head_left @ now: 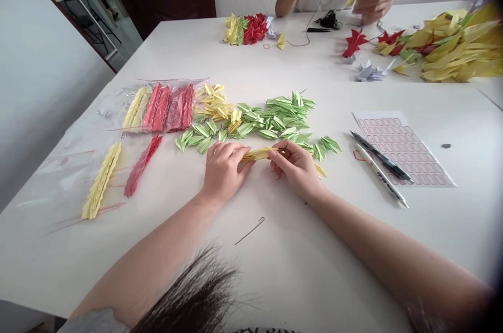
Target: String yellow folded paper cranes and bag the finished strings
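Observation:
Between my two hands lies a strip of folded yellow paper pieces (257,154), held level just above the white table (275,275). My left hand (227,168) is closed round its left end. The fingers of my right hand (293,165) pinch its right end, where a thin dark thread shows. A yellow piece pokes out beside my right hand. Just beyond my hands spread many green folded paper pieces (291,113), with yellow folded pieces (218,105) at their left. A thin metal hook (250,231) rests on the table nearer to me.
At the left are plastic-bagged red and yellow strips (161,107), a loose yellow strip (102,181) and a red strip (143,165). A label sheet (404,149) and pens (381,157) lie right. Across the table, a person's hands (377,0) work near paper piles.

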Demonstrator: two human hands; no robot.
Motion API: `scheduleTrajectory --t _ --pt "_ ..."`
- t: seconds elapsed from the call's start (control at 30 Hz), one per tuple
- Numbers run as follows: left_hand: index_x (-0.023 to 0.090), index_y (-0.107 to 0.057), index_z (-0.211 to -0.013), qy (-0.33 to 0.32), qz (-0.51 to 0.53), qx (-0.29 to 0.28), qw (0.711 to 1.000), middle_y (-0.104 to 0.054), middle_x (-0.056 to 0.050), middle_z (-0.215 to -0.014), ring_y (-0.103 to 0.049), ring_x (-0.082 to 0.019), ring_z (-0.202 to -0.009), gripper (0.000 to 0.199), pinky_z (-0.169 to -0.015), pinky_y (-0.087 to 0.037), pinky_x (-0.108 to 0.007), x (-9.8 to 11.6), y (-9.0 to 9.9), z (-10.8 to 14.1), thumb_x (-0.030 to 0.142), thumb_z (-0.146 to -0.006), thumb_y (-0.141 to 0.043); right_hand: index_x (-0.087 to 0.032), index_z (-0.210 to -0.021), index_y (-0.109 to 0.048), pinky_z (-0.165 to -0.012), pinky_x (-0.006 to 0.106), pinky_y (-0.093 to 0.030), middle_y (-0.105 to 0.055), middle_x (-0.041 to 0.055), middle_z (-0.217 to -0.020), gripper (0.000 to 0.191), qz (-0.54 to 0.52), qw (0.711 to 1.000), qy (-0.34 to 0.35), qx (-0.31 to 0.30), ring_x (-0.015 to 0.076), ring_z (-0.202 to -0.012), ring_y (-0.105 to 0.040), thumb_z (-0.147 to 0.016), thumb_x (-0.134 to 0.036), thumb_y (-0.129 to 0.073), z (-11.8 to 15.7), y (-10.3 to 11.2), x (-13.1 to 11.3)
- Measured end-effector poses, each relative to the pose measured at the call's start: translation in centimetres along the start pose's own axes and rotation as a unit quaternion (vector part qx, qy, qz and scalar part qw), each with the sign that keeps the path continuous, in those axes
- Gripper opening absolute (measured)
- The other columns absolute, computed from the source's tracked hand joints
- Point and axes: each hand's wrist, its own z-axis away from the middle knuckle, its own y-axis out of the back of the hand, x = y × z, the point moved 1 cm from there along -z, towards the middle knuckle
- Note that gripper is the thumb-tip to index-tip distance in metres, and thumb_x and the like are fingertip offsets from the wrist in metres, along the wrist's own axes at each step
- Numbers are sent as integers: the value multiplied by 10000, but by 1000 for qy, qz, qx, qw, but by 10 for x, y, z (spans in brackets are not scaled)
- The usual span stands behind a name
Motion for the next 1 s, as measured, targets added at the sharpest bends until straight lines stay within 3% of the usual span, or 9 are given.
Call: scheduleTrajectory --t 0.17,0.33,0.43,0.6,0.77,0.9,1.0 --pt "238 -704 -1019 -7 1 14 1000 -731 -40 -1039 -639 -218 -1002 173 -1028 -366 -410 1 2 -1 359 -936 -613 -208 -840 -531 -476 222 -451 -584 -40 -603 399 -16 1000 -8 24 93 -472 -523 -814 -573 -693 -1 1 3" --pt "220 -660 -959 -12 -7 12 1000 -733 -35 -972 -641 -209 -933 125 -872 -401 -359 3 5 -2 299 -964 -563 -210 -860 -518 -482 225 -455 -591 -35 -611 412 -18 999 -5 28 96 -484 -519 -815 -585 -683 -1 1 3" --pt "204 -619 -945 -9 -19 4 1000 -730 -39 -921 -649 -213 -871 59 -794 -406 -344 3 4 -1 193 -932 -563 -207 -905 -521 -501 234 -468 -595 -20 -652 404 5 1000 3 -28 115 -542 -553 -823 -570 -679 0 0 3" --pt "198 -586 -962 -15 -25 -13 999 -718 -18 -845 -657 -204 -784 186 -729 -418 -325 3 2 1 75 -824 -566 -186 -899 -582 -534 238 -431 -617 14 -763 267 130 983 62 -111 106 -589 -526 -847 -432 -671 3 -2 3" --pt "194 -575 -1120 -2 -25 -28 999 -709 -32 -880 -645 -239 -852 305 -749 -419 -352 4 4 -1 107 -828 -577 -184 -883 -571 -531 244 -439 -607 13 -721 256 127 985 57 -103 114 -581 -532 -890 -435 -619 5 -1 2" --pt "199 -582 -940 1 -40 -46 998 -673 -50 -893 -614 -252 -872 97 -738 -400 -363 5 6 -3 139 -872 -548 -180 -891 -553 -512 236 -472 -595 19 -734 335 67 994 34 -83 117 -590 -555 -881 -506 -628 4 -1 2" --pt "202 -557 -891 3 -46 -53 998 -653 -50 -868 -599 -249 -847 66 -725 -390 -361 5 5 -3 145 -890 -524 -179 -875 -548 -502 231 -486 -581 20 -749 371 44 996 36 -67 117 -603 -565 -866 -537 -643 4 -2 3"
